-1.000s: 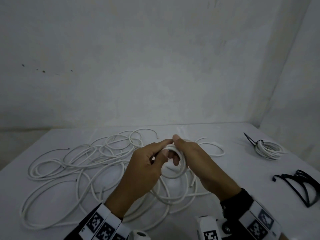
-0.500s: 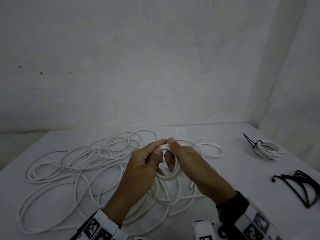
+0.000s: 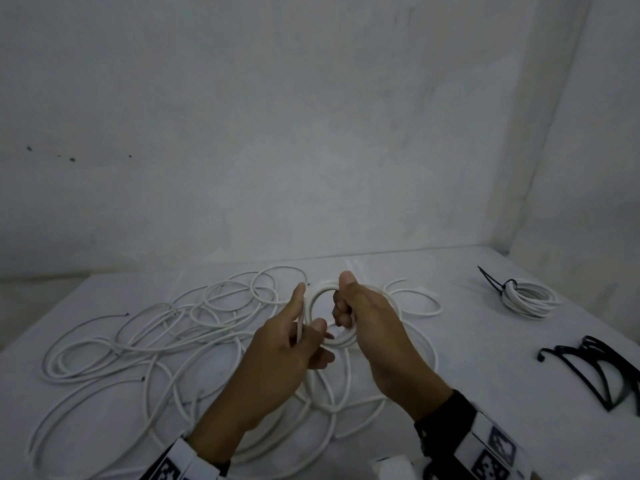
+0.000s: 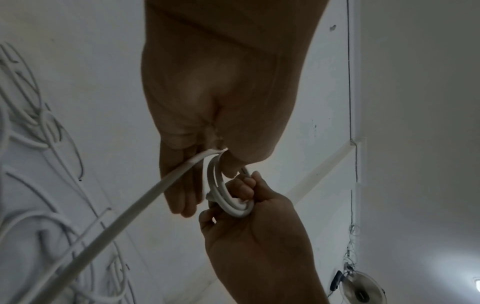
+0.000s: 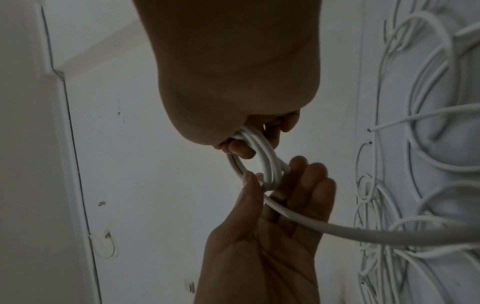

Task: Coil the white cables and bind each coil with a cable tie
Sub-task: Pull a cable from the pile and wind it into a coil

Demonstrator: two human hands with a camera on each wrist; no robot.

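Note:
My right hand [image 3: 346,299] grips a small coil of white cable [image 3: 320,289] held upright above the table, fingers curled through the ring and thumb on top. The coil [image 5: 267,160] shows about three turns. My left hand [image 3: 306,317] is at the coil's left side and pinches the loose strand [image 4: 155,189] between thumb and fingers; that strand runs down to the tangle of white cables [image 3: 145,344] spread over the left of the table. A finished coil [image 3: 526,297] bound with a black cable tie lies at the far right.
A bunch of black cable ties [image 3: 595,368] lies near the table's right edge. The white table [image 3: 467,358] stands in a corner, with walls behind and to the right. More cable loops [image 3: 412,299] lie behind the hands.
My hands have drawn slightly apart, so the ring of the coil now shows between them. The left hand slid from the top of the coil to its left side along the strand.

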